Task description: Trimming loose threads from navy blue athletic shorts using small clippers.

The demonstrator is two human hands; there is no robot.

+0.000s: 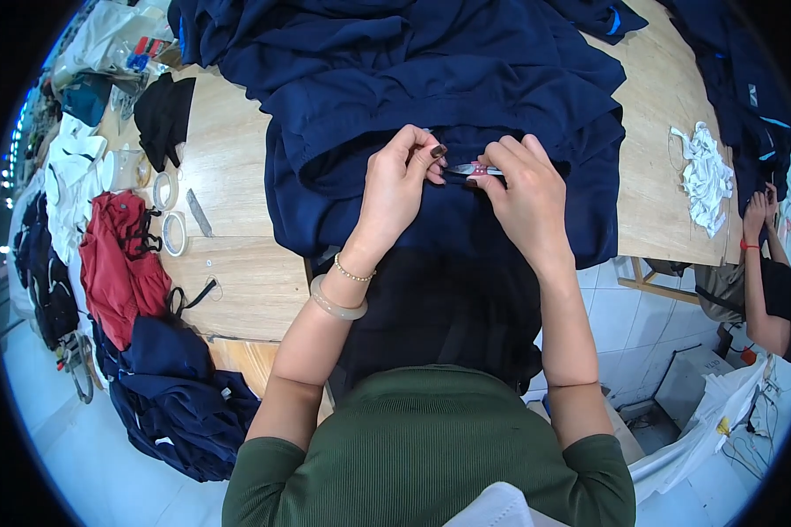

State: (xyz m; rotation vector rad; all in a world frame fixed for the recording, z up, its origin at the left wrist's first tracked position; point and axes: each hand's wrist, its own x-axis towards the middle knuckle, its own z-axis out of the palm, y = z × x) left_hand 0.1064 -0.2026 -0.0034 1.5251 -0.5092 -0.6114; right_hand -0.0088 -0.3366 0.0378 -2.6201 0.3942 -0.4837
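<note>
A navy garment [448,83] with a gathered waistband lies spread over the table in front of me, its opening toward me. My left hand [394,184] is closed in a pinch at the opening's middle; whatever is between the fingertips is too small to make out. In my right hand [526,189] is a small pair of thread snips [462,169], with pointed metal blades and a red-and-white patch. Their tips point left, close beside my left fingertips. Dark cloth lies behind both hands.
Left on the wooden table [228,114] are tape rolls [175,234], a grey strip [199,213], black cloth [163,114] and a red garment [125,259]. At right lies a heap of white pieces [705,180]. Farther right, a co-worker's arm [756,281] reaches over navy cloth.
</note>
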